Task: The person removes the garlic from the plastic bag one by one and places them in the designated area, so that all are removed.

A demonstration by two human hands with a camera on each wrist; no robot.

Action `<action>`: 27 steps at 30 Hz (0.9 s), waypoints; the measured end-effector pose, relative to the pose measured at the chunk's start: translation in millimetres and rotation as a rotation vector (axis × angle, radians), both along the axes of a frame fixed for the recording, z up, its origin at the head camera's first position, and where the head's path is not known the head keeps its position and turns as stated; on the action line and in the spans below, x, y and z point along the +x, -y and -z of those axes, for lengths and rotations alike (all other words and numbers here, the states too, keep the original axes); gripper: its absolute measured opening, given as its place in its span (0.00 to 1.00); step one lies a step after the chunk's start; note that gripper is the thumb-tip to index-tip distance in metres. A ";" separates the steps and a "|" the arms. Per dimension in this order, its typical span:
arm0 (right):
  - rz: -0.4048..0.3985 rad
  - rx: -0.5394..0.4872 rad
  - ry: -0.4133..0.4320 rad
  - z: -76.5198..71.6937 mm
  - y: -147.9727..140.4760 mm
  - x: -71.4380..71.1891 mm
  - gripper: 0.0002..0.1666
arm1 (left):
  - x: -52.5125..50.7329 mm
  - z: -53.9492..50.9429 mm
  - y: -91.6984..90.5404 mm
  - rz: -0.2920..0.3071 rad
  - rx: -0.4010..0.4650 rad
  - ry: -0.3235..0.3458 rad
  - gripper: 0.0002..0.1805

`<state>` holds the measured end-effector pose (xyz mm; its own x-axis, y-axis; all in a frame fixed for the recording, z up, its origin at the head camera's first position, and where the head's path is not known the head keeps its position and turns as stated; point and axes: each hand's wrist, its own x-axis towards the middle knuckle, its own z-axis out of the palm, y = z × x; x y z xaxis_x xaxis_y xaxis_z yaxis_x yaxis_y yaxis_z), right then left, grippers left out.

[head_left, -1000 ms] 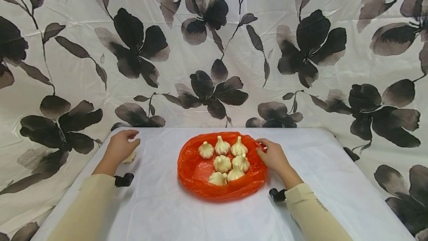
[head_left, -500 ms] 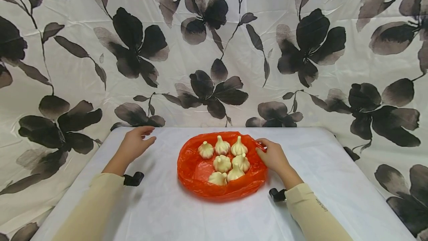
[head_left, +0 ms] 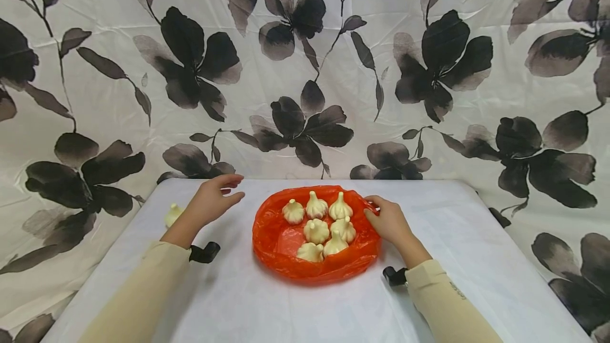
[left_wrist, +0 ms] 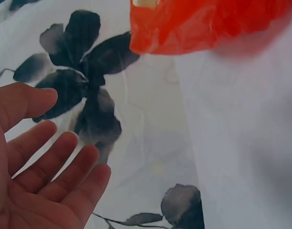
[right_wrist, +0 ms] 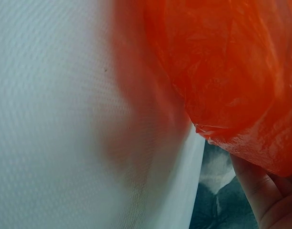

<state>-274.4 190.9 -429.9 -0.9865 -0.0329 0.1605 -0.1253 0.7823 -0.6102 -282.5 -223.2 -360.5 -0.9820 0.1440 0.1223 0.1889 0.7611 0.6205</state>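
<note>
A red plastic bag (head_left: 271,268), its rim rolled open, sits mid-table with several white garlic bulbs (head_left: 316,232) inside. My right hand (head_left: 392,221) pinches the bag's right rim between thumb and fingers. In the right wrist view the red plastic (right_wrist: 222,71) covers most of the fingertips. My left hand (head_left: 212,202) hovers left of the bag, apart from it, fingers loosely extended and nothing held. The left wrist view shows its spread fingers (left_wrist: 65,162) with the bag's edge beyond. One more garlic bulb (head_left: 173,215) lies on the table's left side, partly hidden behind the left wrist.
A white cloth covers the table (head_left: 305,311). Behind it hangs a pale curtain (head_left: 362,136) printed with dark flowers. A black wrist camera (head_left: 205,252) sits at the left cuff and another black camera (head_left: 394,276) at the right cuff.
My left hand has moved right from the table's left side toward the bag, uncovering the single garlic bulb behind it. The right hand and the bag have stayed in place.
</note>
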 end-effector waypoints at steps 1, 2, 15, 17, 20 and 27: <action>0.000 0.001 0.003 -0.3 -0.2 -0.1 0.21 | 0.1 -0.5 -2.8 0.004 0.004 0.004 0.29; 0.001 0.003 0.006 -0.3 -0.4 -0.2 0.21 | -0.2 -0.1 -5.4 0.009 0.006 0.001 0.29; 0.001 0.007 -0.013 1.0 0.2 0.1 0.21 | 5.3 4.8 -35.4 0.117 0.057 0.010 0.27; 0.002 0.004 -0.012 0.7 1.3 -0.5 0.21 | 6.9 3.6 -39.7 0.122 0.066 0.034 0.28; -0.009 -0.002 -0.006 0.8 3.1 -0.6 0.21 | 9.3 4.5 -44.9 0.131 0.070 0.050 0.27; -0.005 0.002 -0.018 -1.6 2.7 0.5 0.21 | 12.2 13.3 -60.4 0.182 0.142 0.068 0.26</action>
<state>-273.9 188.2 -428.3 -0.9832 -0.0381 0.1783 -0.1404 0.7825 -0.6066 -270.3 -162.8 -373.8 -0.9482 0.3052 0.0885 0.2689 0.6223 0.7351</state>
